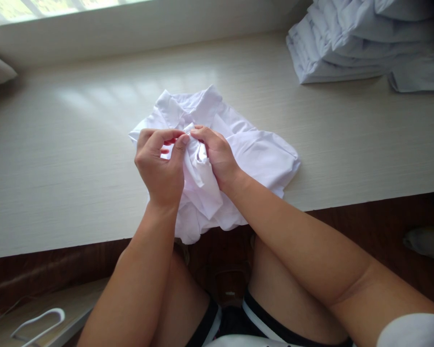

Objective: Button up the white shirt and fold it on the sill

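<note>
A white collared shirt [264, 156] lies on the pale table, its collar toward the window and its lower part hanging over the front edge. My left hand [161, 161] pinches the front of the shirt just below the collar, thumb and index finger together. Close against it, my right hand [215, 152] grips the same gathered fabric, thumb on top and the other fingers mostly hidden by the cloth. Any button between the fingertips is too small to make out.
A tall stack of folded white garments [340, 46] stands at the back right of the table [58, 183]. A window [50, 7] is at the upper left. Below the table, a white hanger [39, 323] rests on a wooden surface at the lower left.
</note>
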`<state>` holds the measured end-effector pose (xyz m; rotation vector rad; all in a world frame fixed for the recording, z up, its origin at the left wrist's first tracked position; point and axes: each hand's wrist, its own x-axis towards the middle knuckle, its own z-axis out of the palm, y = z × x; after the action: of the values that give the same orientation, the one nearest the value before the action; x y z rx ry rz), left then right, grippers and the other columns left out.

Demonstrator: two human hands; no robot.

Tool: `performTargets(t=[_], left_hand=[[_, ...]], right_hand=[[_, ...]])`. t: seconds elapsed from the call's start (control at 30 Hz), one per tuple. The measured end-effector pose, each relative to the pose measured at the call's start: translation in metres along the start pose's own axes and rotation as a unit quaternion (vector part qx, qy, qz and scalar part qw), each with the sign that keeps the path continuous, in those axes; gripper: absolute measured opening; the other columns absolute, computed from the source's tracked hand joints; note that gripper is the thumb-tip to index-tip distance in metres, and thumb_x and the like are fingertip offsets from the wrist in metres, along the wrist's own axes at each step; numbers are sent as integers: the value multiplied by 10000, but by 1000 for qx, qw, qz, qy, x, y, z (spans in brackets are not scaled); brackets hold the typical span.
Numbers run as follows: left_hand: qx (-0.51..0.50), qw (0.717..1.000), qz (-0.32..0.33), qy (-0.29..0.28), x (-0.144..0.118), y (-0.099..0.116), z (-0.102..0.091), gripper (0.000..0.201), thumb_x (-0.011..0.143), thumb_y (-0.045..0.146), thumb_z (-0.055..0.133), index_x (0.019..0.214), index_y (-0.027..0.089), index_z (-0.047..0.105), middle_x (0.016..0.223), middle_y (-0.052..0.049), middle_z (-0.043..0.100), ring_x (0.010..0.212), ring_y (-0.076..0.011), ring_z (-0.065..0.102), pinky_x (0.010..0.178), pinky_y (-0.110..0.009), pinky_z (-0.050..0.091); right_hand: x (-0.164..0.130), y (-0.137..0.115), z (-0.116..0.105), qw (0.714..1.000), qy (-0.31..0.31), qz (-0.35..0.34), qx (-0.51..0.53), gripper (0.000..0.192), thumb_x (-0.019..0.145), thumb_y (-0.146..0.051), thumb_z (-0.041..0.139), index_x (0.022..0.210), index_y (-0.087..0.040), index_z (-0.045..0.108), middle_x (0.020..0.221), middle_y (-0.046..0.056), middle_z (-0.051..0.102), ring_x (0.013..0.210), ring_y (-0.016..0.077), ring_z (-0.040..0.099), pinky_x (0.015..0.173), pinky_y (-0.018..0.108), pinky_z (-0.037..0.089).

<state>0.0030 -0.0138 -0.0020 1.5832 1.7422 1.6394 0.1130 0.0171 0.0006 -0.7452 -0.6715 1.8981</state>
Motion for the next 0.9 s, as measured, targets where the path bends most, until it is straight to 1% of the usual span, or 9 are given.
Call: performTargets(t=[0.1,0.2,0.33,0.47,0.6,0.77,0.9], left_hand=[[10,1000,-1,0,0,1,0,169,852,389,804,882,243,724,913,-10,633,871,-163,627,784,-298,534],[29,1000,-2,-6,0,1,0,155,878,389,774,887,241,728,924,-13,637,851,-155,624,766,-290,534],[94,995,-14,-30,-1,3,-1,123,934,362,701,937,243,732,985,-19,648,866,-143,632,739,-270,530],[131,990,-22,-43,1,4,-1,80,937,307,690,928,243,738,983,-23,665,867,-141,641,726,-262,532],[134,989,-26,-58,3,-1,-1,58,929,266,694,905,236,737,957,-24,672,851,-140,646,743,-270,538],[142,988,-17,-63,5,-7,-1,41,903,237,717,893,217,752,911,-15,674,802,-128,643,806,-280,546],[145,987,-20,-64,5,-8,-2,47,904,241,713,888,213,747,912,-14,676,806,-128,638,812,-273,549]], right_hand=[[1,1,0,1000,4,3,0,360,822,-464,761,804,-209,508,685,-50,489,684,103,496,659,234,434],[3,2,-2,1000,12,3,-2,367,801,-476,780,816,-205,533,686,-48,516,684,104,512,662,232,443],[4,6,-3,1000,28,11,-6,346,790,-476,783,824,-198,580,693,-41,557,717,109,550,689,227,459],[3,8,-3,998,50,24,-16,303,797,-447,767,832,-185,619,703,-31,588,741,114,568,705,227,468],[3,6,-3,996,67,40,-42,262,819,-406,738,817,-170,625,679,-32,573,706,109,554,697,231,466],[2,5,-2,994,75,48,-63,228,858,-357,688,774,-161,607,677,-32,564,652,93,513,682,242,451],[2,5,-1,992,85,52,-71,202,871,-317,666,763,-160,600,653,-38,540,633,88,490,661,236,435]])
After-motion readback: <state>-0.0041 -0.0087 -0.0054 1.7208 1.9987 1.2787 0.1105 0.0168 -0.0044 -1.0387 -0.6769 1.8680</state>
